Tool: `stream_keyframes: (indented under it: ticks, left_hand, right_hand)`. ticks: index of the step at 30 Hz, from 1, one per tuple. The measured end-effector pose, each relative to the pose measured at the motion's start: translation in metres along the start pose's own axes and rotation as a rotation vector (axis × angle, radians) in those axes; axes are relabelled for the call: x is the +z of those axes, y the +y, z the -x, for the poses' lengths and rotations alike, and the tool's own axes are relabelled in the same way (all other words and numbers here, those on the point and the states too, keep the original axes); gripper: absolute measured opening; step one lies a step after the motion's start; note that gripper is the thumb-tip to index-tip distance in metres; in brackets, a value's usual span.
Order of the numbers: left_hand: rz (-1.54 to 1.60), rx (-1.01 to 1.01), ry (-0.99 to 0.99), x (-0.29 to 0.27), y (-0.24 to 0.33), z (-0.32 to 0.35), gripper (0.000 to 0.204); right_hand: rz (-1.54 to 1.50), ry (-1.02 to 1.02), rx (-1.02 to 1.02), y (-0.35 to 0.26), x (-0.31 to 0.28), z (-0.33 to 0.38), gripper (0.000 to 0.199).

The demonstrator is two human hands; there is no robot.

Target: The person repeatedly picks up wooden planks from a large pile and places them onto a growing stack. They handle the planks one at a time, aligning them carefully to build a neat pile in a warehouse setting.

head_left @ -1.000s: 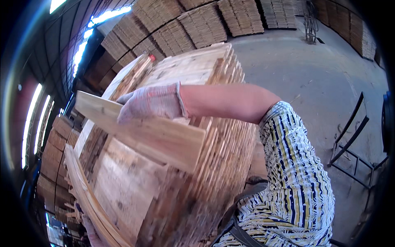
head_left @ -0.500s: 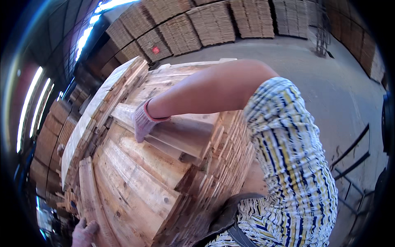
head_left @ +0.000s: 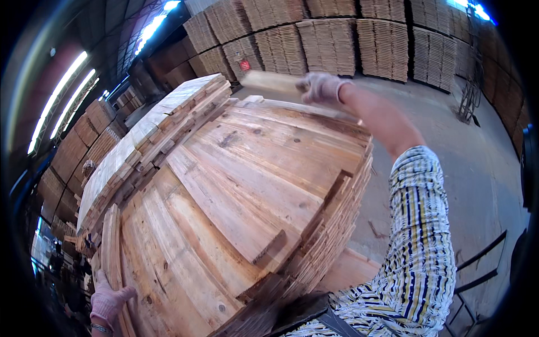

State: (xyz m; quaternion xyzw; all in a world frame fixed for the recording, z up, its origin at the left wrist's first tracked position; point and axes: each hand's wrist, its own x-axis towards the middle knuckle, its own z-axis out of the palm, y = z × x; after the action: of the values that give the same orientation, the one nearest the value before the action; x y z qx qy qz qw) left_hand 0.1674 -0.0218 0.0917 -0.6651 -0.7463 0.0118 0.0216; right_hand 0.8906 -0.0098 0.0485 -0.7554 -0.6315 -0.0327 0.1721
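Note:
At the far edge of the stack, my right hand [head_left: 323,90], in a pale knitted glove, is closed on one end of a motion-blurred wooden board [head_left: 270,82]. The board points left from the hand. At the near left, my gloved left hand [head_left: 109,300] has its thumb and fingers on either side of a narrow board [head_left: 112,241] along the stack's left side. Between my hands spreads a stack of planks [head_left: 185,247]. One loose plank [head_left: 224,205] lies askew on its top layer.
A taller row of stacked boards [head_left: 151,126] borders the left side of the planks. Tall wood piles [head_left: 328,48] line the back wall. Grey floor [head_left: 415,118] lies to the right, with a dark metal frame [head_left: 477,264] at the lower right.
My right hand has moved from the middle of the stack to its far edge and now holds a board there. My left hand shows more fully beside the narrow board. The view has shifted.

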Motion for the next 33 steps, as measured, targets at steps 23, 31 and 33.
stream_keyframes:
  ticks: [23,31,33]
  left_hand:
    - [0.209,-0.015,-0.092,-0.017,-0.026,-0.004,0.115]
    - [0.932,0.138,0.083,-0.038,-0.041,0.022,0.100]
    - [1.088,0.205,0.040,-0.067,-0.020,0.025,0.091]
  right_hand:
    - [0.163,-0.337,-0.277,-0.354,0.050,0.035,0.091]
    - [-0.812,-0.140,-0.431,-0.348,0.026,0.011,0.042]
    - [-0.951,-0.065,-0.431,-0.369,-0.010,0.036,0.031]
